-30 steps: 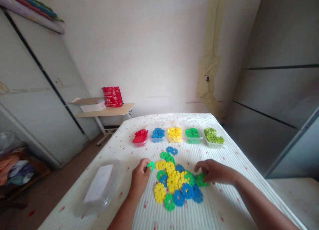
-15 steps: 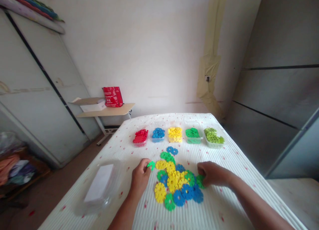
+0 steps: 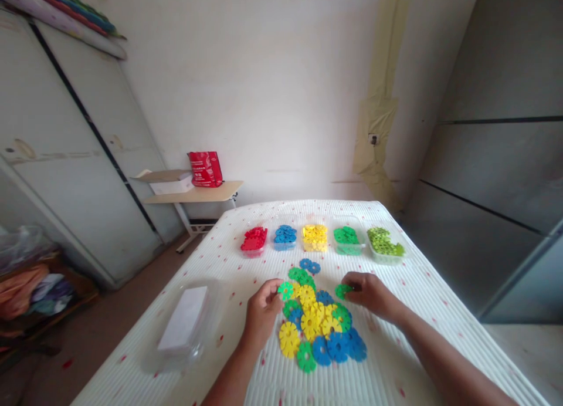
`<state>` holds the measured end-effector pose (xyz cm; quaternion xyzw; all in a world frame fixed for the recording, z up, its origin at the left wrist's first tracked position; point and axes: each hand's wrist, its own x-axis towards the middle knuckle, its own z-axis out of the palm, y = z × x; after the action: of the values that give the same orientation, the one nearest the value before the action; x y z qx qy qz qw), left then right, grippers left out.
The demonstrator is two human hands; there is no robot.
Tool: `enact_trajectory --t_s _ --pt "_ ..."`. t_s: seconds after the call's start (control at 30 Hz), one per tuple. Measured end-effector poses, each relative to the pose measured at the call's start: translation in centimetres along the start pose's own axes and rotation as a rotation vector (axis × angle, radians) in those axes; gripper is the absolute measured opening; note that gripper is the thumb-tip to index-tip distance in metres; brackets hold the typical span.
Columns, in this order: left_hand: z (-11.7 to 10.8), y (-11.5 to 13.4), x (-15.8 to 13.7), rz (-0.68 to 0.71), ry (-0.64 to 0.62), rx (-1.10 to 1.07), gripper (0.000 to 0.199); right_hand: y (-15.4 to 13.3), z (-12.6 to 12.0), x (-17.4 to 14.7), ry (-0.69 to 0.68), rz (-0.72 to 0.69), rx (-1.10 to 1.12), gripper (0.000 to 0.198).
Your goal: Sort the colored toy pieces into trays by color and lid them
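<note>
My left hand (image 3: pixel 265 306) pinches a green notched plastic disc (image 3: pixel 285 290), held over the left side of a loose heap. Another green notched disc (image 3: pixel 342 291) is between the fingers of my right hand (image 3: pixel 367 293), just right of the heap. Yellow discs (image 3: pixel 310 322) fill the heap's middle, with blue discs (image 3: pixel 338 347) along its near right side. A green disc (image 3: pixel 306 357) lies at its near edge, and two blue discs (image 3: pixel 309 266) lie at its far end. Some discs overlap and hide others.
Across the table stand clear tubs of red pieces (image 3: pixel 254 240), blue discs (image 3: pixel 285 236), yellow discs (image 3: pixel 314 237), green discs (image 3: pixel 346 236) and light green pieces (image 3: pixel 385 242). At the left is a clear plastic box (image 3: pixel 193 348) with a white block (image 3: pixel 183 319). Behind stands a side table (image 3: pixel 220 191).
My right hand has lifted a green disc from the heap's right edge and moved it away from me. My left hand has brought its green disc rightward over the heap. The view has shifted slightly.
</note>
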<state>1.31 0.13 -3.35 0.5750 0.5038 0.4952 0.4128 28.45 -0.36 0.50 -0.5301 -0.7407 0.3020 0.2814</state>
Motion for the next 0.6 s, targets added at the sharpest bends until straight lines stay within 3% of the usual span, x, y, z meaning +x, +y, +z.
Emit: enact_trajectory --t_s 0.23,0.4,0.6 --pt "1.3 0.6 -1.0 0.005 -0.099 -0.013 0.033 -1.6 3.0 0.9 -0.027 -0.022 0.261 0.015" --pt "2.7 0.6 -1.8 0.063 -0.124 0.064 0.038 -2.7 4.4 1.1 -0.048 -0.05 0.262 0.028" --pt "3.1 0.2 -2.2 0.094 -0.195 0.103 0.042 -4.1 5.0 0.8 -0.078 -0.085 0.221 0.019"
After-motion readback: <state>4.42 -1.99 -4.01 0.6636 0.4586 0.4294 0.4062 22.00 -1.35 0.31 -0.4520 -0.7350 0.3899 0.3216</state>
